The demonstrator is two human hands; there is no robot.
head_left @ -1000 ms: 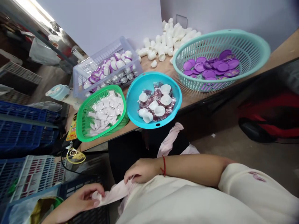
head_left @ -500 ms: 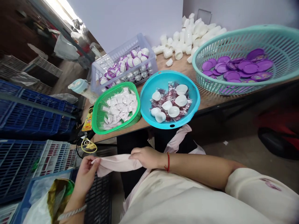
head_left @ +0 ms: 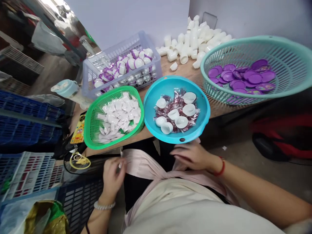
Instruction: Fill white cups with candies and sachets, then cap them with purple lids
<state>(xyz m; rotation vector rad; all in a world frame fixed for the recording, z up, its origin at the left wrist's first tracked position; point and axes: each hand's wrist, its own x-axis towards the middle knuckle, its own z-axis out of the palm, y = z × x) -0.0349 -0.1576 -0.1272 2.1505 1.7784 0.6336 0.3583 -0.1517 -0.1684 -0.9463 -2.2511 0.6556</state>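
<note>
A pale pink cloth strip [head_left: 141, 164] is knotted at my waist, one end running left and the other right. My left hand [head_left: 112, 177] is closed, its thumb and fingers pinching the left end of the strip. Over the right end lies my right hand [head_left: 195, 155], just below the rim of the blue basin; motion blur hides whether its fingers grip the cloth. In the blue basin [head_left: 152, 122] are white cups [head_left: 181, 122] on top of dark red packets [head_left: 175, 102]. Beside it, a green basket [head_left: 88, 130] holds small white packets [head_left: 119, 112].
A lavender crate [head_left: 107, 53] with white-and-purple capsules stands behind the green basket. White plastic pieces [head_left: 193, 40] are heaped by the wall. At right, a teal basket [head_left: 289, 65] holds purple discs [head_left: 254, 78]. A lidded bottle [head_left: 67, 89] and a phone [head_left: 78, 130] are at left.
My right hand has let go of the left part of the pink strip and moved right, over its other end. My left hand has shifted right and slightly down. The view has also moved.
</note>
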